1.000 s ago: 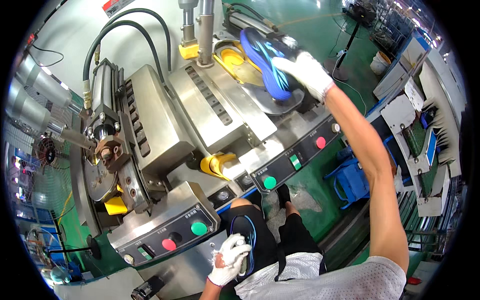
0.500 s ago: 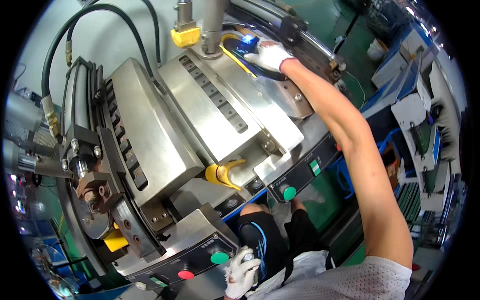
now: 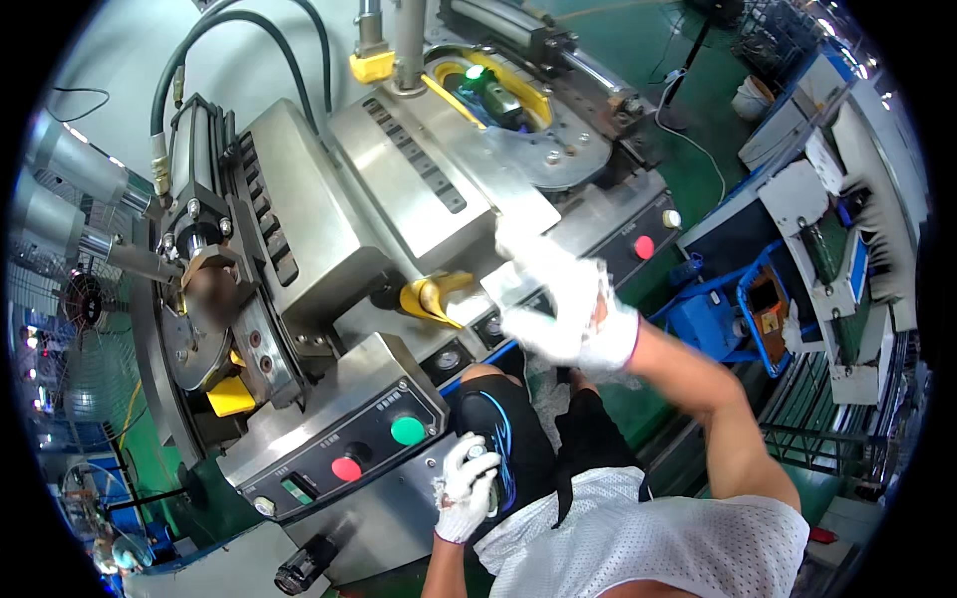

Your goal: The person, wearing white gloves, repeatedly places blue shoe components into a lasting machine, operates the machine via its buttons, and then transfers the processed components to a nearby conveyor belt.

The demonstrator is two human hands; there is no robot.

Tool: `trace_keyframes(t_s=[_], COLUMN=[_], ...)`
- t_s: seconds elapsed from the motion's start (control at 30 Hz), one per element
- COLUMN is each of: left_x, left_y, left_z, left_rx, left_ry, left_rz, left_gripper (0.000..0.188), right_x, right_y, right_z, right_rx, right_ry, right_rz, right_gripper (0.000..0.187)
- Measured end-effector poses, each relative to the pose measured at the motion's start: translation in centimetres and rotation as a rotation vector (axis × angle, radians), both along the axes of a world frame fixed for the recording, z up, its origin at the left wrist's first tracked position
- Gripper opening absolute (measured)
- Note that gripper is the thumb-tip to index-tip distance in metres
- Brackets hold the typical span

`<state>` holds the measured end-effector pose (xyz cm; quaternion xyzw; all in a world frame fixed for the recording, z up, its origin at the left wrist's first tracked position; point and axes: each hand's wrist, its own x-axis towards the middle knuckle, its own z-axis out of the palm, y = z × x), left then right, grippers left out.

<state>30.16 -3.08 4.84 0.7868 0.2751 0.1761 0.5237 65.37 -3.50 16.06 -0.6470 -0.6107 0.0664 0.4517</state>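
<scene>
My right hand (image 3: 578,314), in a white knitted glove, hangs blurred over the front of a steel press (image 3: 419,209). Its fingers look spread, and I see nothing held in them. My left hand (image 3: 467,488), gloved too, is low in front of my dark shorts with its fingers curled round a small thing. Only a round greyish end of that thing shows, so its kind is unclear. At the press's back right, a dark, shoe-like thing (image 3: 501,104) with a bright green glint sits inside a yellow-lined oval mould (image 3: 538,105).
The left control panel (image 3: 334,439) carries a green button (image 3: 407,431) and a red button (image 3: 346,468). Another red button (image 3: 643,247) is on the right panel. Yellow pads (image 3: 434,297) line the press mouth. Black hoses (image 3: 234,18) arch behind. A blue cart (image 3: 713,324) stands right.
My right hand has left the dark thing at the mould and come down toward me. The glint there has turned from blue to green. My left hand stays low, its fingers still curled.
</scene>
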Motion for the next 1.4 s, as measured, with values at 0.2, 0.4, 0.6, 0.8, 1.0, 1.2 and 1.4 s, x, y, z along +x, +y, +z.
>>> trace_keyframes(t_s=[0.2, 0.4, 0.6, 0.8, 1.0, 1.2, 1.4], left_x=[1.6, 3.1, 12.0, 22.8, 26.7, 19.3, 12.7], left_y=[-0.9, -2.4, -8.5, -19.2, -24.0, -17.4, -11.4], left_z=[0.1, 1.4, 7.5, 14.9, 16.2, 6.2, 1.5], left_rx=[0.039, 0.263, 0.442, 0.370, 0.357, 0.316, 0.315], left_ry=[-0.048, -0.073, -0.270, -0.617, -0.755, -0.108, 0.204], left_rz=[-0.010, 0.039, -0.104, -0.605, -0.983, -0.752, -0.494], left_gripper=[0.030, 0.027, 0.030, 0.045, 0.049, 0.041, 0.038], right_x=[-3.4, -7.6, -14.5, -13.1, -4.6, 8.4, 25.8], right_y=[-3.7, -11.4, -27.5, -32.9, -46.8, -55.0, -65.2], right_z=[-12.1, -9.2, -6.8, -9.3, -9.9, -5.5, -4.2], right_rx=[-0.253, -0.228, -0.439, 0.068, 0.765, 0.533, -0.099], right_ry=[-0.371, -0.048, 0.331, 0.182, 0.911, 0.276, 0.023], right_rz=[-0.141, -0.058, -0.117, -0.844, -1.184, -1.954, -2.158], right_gripper=[0.107, 0.107, 0.127, 0.085, 0.040, 0.064, 0.113])
